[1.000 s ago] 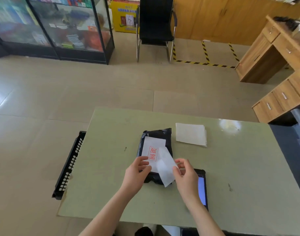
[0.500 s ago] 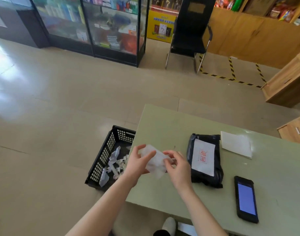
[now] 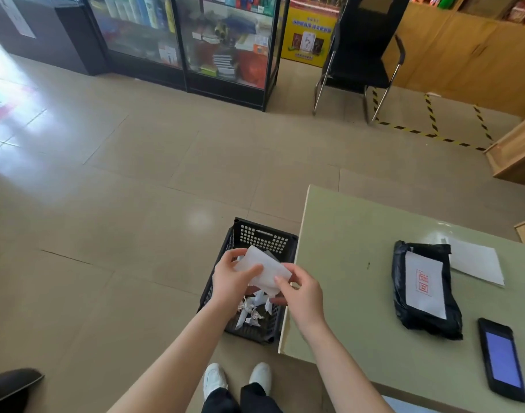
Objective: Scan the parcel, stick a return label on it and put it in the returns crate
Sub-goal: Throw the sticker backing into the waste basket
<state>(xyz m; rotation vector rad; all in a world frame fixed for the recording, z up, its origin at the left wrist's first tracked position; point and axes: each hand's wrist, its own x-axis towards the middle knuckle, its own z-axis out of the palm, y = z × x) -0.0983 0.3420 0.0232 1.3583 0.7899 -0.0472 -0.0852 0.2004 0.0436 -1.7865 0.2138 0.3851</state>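
Thin white backing paper (image 3: 262, 271) being pinched by left hand (image 3: 233, 280) and right hand (image 3: 303, 295), fingers curled, above perforated black crate (image 3: 264, 238). Glossy black parcel (image 3: 425, 296), white label (image 3: 423, 283) stuck on, being left lying on desk (image 3: 344, 234).

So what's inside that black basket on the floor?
Crumpled white paper scraps lie inside the black plastic crate. Both hands and the white backing paper they hold cover part of it.

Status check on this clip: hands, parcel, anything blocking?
Left hand and right hand both pinching white backing paper over the black crate. Labelled parcel on the table, not crated. Nothing blocking.
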